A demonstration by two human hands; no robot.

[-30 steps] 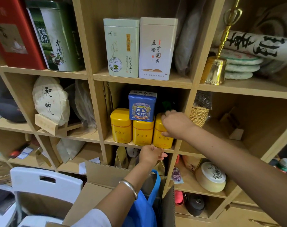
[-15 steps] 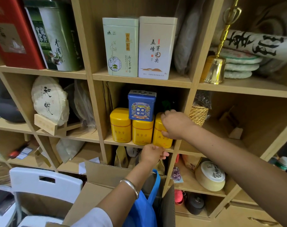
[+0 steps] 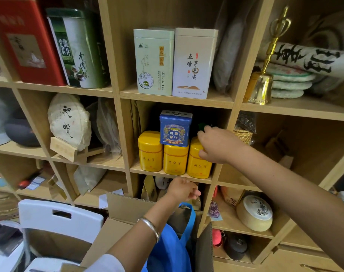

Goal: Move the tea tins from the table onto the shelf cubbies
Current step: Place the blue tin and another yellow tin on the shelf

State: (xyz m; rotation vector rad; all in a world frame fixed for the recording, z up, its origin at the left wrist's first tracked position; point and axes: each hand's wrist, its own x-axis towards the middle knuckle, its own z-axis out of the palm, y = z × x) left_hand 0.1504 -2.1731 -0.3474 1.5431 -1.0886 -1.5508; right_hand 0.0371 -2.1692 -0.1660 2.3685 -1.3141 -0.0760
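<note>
Three yellow tea tins stand in a row in the middle cubby (image 3: pixel 173 174): left (image 3: pixel 149 152), middle (image 3: pixel 175 160) and right (image 3: pixel 198 165). A blue tin (image 3: pixel 175 128) sits on top of the left and middle ones. My right hand (image 3: pixel 219 145) reaches in from the right and grips the top of the right yellow tin, thumb on its front and fingers over the lid. My left hand (image 3: pixel 183 190) hovers just below that shelf board with its fingers curled and nothing visible in them. Something green (image 3: pixel 202 126) shows behind my right hand.
Two tall pale tins (image 3: pixel 175 61) fill the cubby above. A green canister (image 3: pixel 78 50) and a red box (image 3: pixel 23 40) stand upper left, and a brass bell (image 3: pixel 262 87) upper right. Below are an open cardboard box (image 3: pixel 127 209), a blue bag (image 3: pixel 167 250) and a white chair (image 3: pixel 59 218).
My right hand stays on the right yellow tin, its fingers spread slightly wider. My left hand has barely moved under the shelf edge.
</note>
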